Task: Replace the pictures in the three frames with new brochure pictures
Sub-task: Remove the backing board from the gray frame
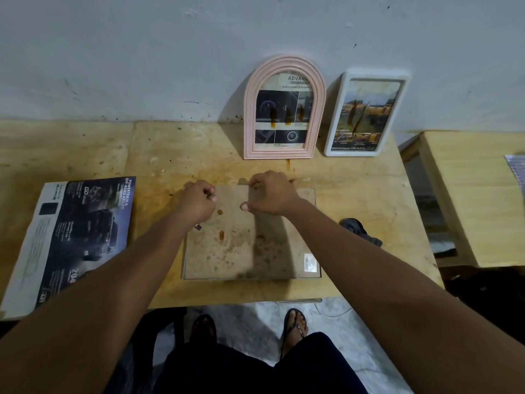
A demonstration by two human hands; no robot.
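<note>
While two hands (pixel 196 204) (pixel 273 194) pinch one flat frame (pixel 250 248), two upright frames (pixel 249 115) (pixel 335 123), one brochure (pixel 82 231).

We reach both bare forearms forward and inward, so our hands sit near each other without touching. Our left hand (pixel 197 203) lies knuckles up, fingers curled tight toward the palm; we cannot tell whether they pinch anything. Our right hand (pixel 271 194) is arched, fingers hooked over the far edge of the backing board (pixel 241 245), thumb stretched back and pressing on it.
</note>
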